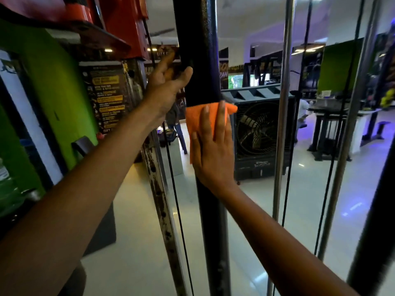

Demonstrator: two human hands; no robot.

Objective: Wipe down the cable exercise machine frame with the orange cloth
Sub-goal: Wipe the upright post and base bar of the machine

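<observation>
Chrome guide rods (283, 124) and black air cooler (259, 133) stand behind the post (198, 60).

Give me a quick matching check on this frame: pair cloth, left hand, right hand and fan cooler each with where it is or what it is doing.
Things:
1. cloth
2. left hand
3. right hand
4. fan cooler

States:
A. stands on the floor behind the post
B. pressed flat against the black post
C. grips the post above the cloth
D. lies with straight fingers on the cloth

Pairs: 1-B, 2-C, 3-D, 4-A
</observation>
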